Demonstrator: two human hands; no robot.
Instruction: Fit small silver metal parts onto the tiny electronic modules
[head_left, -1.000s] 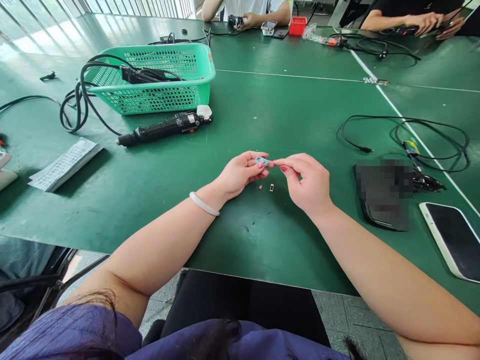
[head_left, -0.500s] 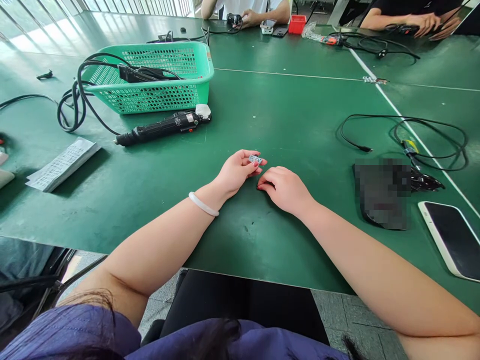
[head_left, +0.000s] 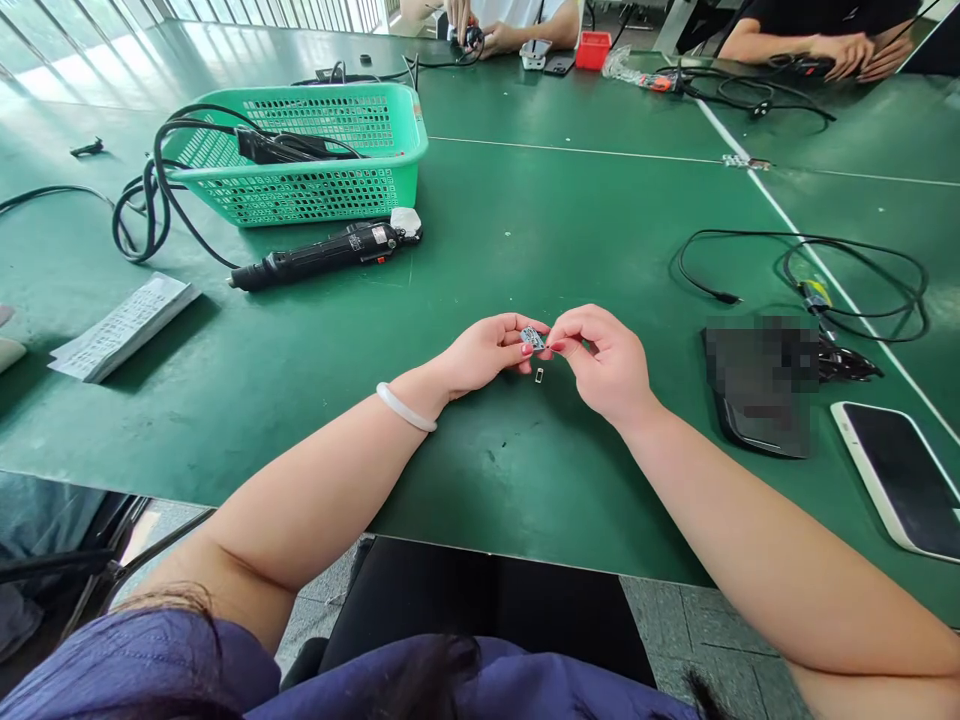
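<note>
My left hand [head_left: 487,352] holds a small grey piece [head_left: 532,338] with fine markings between thumb and fingers. It looks like a tiny circuit board or metal part, too small to name surely. Pinched together at that piece's right edge are the thumb and index finger of my right hand [head_left: 604,362]. Whatever sits in this pinch is hidden by the fingertips. Just below the hands, a tiny pale rectangular frame with a dark middle [head_left: 539,375] lies on the green table [head_left: 495,480].
A black electric screwdriver [head_left: 322,252] lies before a green basket [head_left: 300,190] of cables. Folded paper [head_left: 124,328] is at left. A blurred black object [head_left: 761,390], a phone [head_left: 904,480] and a looped cable [head_left: 855,240] are at right. Two people sit across the table.
My right hand went down to the table beside the left, then came back up to the grey piece. A tiny red bit that lay by the pale frame no longer shows there.
</note>
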